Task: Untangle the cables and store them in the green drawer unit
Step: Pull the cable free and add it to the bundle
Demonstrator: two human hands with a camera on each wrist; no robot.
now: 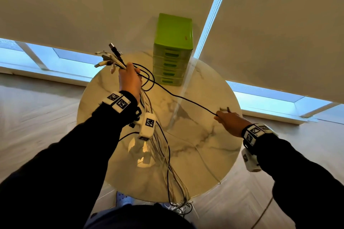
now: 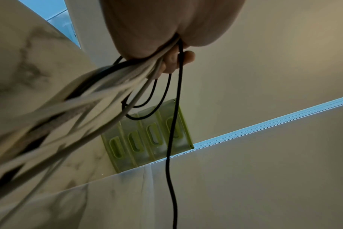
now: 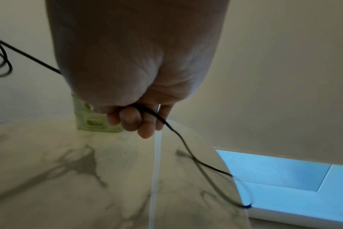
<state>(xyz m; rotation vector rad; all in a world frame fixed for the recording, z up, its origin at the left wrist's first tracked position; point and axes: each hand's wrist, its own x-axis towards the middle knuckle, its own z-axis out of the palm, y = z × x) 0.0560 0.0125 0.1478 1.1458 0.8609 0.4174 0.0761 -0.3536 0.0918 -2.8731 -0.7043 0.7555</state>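
Note:
My left hand (image 1: 130, 76) is raised over the left of the round marble table (image 1: 195, 154) and grips a bundle of white and black cables (image 1: 160, 145) (image 2: 100, 99). Their plugs (image 1: 109, 55) stick up past the fist, and the rest hangs off the near table edge. One black cable (image 1: 186, 99) (image 2: 170, 155) runs from that fist rightward to my right hand (image 1: 230, 121), which holds it in curled fingers (image 3: 131, 119) near the right table edge. Its free end (image 3: 206, 165) trails onto the table. The green drawer unit (image 1: 172, 50) (image 2: 147, 137) (image 3: 92, 120) stands at the table's far edge, drawers closed.
Cream roller blinds (image 1: 93, 5) hang behind the table with a bead chain (image 1: 212, 15) in the gap between them. Low window strips (image 1: 55, 57) show below the blinds. Pale wooden floor (image 1: 37, 108) surrounds the table. My shoes (image 1: 122, 199) show under the near edge.

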